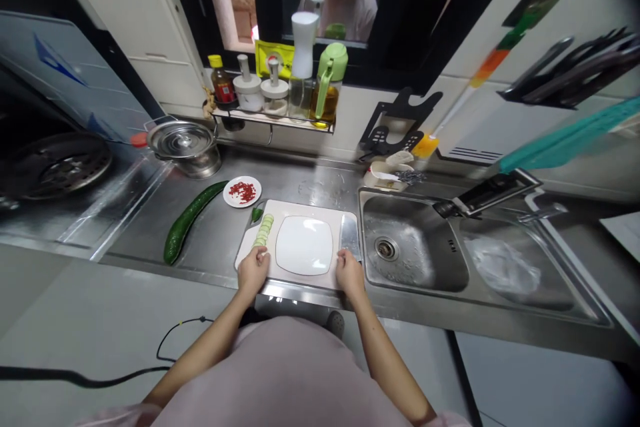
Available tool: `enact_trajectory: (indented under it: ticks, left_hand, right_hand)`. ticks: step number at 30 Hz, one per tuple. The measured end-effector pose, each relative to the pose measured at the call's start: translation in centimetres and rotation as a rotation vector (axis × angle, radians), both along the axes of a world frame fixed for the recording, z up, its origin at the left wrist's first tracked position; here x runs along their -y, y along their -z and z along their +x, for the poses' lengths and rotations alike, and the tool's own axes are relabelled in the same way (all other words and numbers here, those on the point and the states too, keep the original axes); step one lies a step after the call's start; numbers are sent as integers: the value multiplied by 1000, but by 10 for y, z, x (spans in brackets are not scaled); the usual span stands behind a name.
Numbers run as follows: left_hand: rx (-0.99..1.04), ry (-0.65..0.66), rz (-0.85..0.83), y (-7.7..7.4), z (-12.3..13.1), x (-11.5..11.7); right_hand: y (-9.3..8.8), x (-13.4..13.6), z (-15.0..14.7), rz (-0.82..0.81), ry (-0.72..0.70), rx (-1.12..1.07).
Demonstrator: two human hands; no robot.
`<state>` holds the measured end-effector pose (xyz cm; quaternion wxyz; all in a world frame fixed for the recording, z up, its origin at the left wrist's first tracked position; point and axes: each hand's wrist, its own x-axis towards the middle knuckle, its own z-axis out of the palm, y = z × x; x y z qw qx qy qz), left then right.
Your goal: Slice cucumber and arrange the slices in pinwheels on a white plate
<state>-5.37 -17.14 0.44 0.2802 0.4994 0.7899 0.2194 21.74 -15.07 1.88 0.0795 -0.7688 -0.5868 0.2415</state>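
Note:
A white cutting board (pixel 345 272) lies on the steel counter in front of me. On it sits a white square plate (pixel 304 245), with a row of cucumber slices (pixel 263 230) along its left side and a green cucumber end (pixel 257 214) above them. My left hand (pixel 253 269) rests at the near end of the slices, fingers curled on the board. My right hand (pixel 349 273) grips the handle of a cleaver (pixel 349 236), whose blade lies flat on the board's right edge.
A whole cucumber (pixel 187 221) lies left of the board, near a small plate of chopped red chili (pixel 242 191). A lidded steel pot (pixel 184 145) stands behind. The sink (pixel 415 247) is at the right. A condiment shelf (pixel 273 119) hangs on the wall. A person shows through the window.

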Motion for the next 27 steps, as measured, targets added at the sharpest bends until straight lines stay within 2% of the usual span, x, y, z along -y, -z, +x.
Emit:
enact_trajectory:
  ticks: [7,13,15,18,22,25,27]
  left_hand:
    - [-239,-100,-2,-3,-25,-3]
    - [-275,-60,-18,-1,-26,-6]
    - [-242,-75,8,0,-25,-6]
    - [-88,-125,71,-1,-23,-8]
    - [285,-177,193,-5,-15,-19]
    - [551,-130,250,-17,-4,-29]
    - [661,-65,261,-29,5,-32]
  right_hand:
    - [-9,17,6,65,-111,68]
    - [-14,19,4,-106,-112,141]
    - [-16,20,3,-112,-94,167]
    - [-20,21,1,-30,-90,135]
    - [-28,12,-7,129,-121,-8]
    - [-38,1,-20,277,-184,-157]
    - [-47,-6,-32,356,-228,-244]
